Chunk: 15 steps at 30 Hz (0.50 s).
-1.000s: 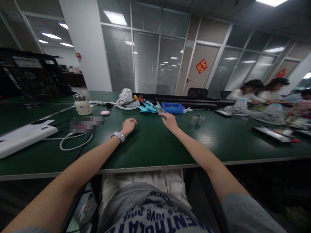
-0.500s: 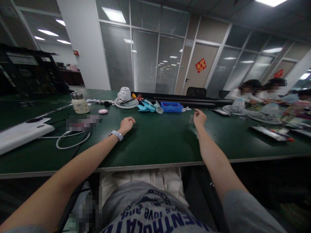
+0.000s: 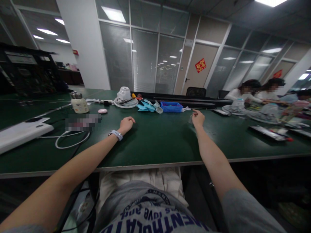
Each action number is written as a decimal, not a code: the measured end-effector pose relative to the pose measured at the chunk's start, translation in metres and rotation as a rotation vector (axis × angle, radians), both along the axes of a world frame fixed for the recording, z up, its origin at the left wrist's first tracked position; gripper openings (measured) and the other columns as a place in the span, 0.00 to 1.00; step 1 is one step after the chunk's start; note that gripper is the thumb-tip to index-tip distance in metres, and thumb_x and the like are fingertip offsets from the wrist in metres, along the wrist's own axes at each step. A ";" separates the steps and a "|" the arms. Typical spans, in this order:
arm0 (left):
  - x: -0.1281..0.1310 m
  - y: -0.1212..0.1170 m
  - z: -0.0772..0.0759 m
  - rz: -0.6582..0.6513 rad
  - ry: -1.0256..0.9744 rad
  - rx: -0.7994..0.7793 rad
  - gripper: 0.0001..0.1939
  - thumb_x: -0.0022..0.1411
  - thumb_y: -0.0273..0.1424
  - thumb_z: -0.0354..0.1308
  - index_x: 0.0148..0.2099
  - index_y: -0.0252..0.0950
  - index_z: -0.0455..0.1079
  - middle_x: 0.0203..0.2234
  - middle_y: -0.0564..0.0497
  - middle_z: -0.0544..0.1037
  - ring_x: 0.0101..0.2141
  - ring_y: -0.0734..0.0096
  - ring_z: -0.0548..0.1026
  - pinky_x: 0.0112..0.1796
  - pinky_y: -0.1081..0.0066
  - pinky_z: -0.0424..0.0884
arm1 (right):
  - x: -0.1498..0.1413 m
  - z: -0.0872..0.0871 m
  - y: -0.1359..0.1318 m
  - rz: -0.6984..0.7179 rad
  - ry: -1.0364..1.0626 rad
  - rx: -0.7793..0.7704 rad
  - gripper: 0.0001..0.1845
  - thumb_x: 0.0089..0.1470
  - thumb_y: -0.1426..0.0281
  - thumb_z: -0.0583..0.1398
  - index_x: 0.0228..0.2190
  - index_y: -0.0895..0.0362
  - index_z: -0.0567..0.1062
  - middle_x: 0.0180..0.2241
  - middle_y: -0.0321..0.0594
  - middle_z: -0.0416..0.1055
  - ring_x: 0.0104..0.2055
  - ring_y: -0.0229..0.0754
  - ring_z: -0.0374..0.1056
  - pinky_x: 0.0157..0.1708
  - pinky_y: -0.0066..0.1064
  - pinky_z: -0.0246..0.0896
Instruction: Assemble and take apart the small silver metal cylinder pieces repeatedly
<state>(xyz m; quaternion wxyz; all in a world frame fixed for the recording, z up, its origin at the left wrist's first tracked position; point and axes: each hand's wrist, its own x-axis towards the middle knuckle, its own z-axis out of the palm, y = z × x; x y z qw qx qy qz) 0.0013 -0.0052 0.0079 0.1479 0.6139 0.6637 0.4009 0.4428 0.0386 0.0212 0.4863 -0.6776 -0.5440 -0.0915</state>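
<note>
My left hand (image 3: 126,125), with a watch (image 3: 116,134) on its wrist, rests on the green table with its fingers curled in; nothing shows in them. Farther right, my right hand (image 3: 198,118) is held just above the tabletop, its fingers bent together around a small clear see-through object (image 3: 190,120). That object hangs at the fingers' left side, and its exact kind is too faint to tell. Beyond my hands lie light-blue fan blades (image 3: 147,106), a blue plastic basket (image 3: 171,107) and a white fan part with a round grille (image 3: 125,103).
At the left stand a cream bottle (image 3: 79,104), a pink oval item (image 3: 102,111), a white cable (image 3: 73,147) and a white device (image 3: 26,134). A tray with tools (image 3: 267,133) lies to the right. Other people (image 3: 250,92) sit at the far right. The table's front edge (image 3: 150,166) runs near my lap.
My right hand has shifted very slightly left with the clear object. My left hand has stayed in place.
</note>
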 end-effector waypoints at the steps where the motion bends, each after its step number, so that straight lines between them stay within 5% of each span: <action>1: 0.000 0.000 0.000 -0.004 0.005 0.002 0.14 0.51 0.23 0.48 0.31 0.38 0.76 0.24 0.51 0.77 0.27 0.68 0.72 0.32 0.72 0.65 | -0.001 0.000 0.000 -0.001 0.002 -0.004 0.23 0.52 0.77 0.53 0.49 0.59 0.75 0.41 0.46 0.77 0.43 0.44 0.72 0.50 0.35 0.62; 9: -0.001 0.001 0.000 -0.020 0.028 0.002 0.15 0.51 0.23 0.47 0.31 0.37 0.75 0.26 0.51 0.77 0.28 0.68 0.72 0.32 0.72 0.63 | -0.004 -0.004 -0.002 -0.087 0.062 -0.058 0.24 0.50 0.70 0.62 0.51 0.56 0.73 0.44 0.45 0.75 0.46 0.46 0.71 0.50 0.37 0.63; 12: -0.001 0.000 0.001 -0.019 0.028 0.000 0.15 0.51 0.23 0.46 0.31 0.37 0.75 0.27 0.51 0.78 0.29 0.68 0.72 0.32 0.72 0.63 | -0.002 -0.012 0.003 -0.128 0.161 -0.212 0.32 0.44 0.65 0.68 0.52 0.60 0.72 0.45 0.51 0.74 0.48 0.49 0.71 0.49 0.38 0.64; 15: 0.000 -0.001 0.001 -0.024 0.032 0.001 0.15 0.51 0.23 0.47 0.30 0.37 0.75 0.28 0.51 0.78 0.30 0.67 0.72 0.33 0.72 0.64 | -0.001 -0.018 0.009 -0.165 0.209 -0.350 0.28 0.43 0.64 0.69 0.46 0.61 0.75 0.45 0.54 0.74 0.47 0.51 0.71 0.48 0.39 0.65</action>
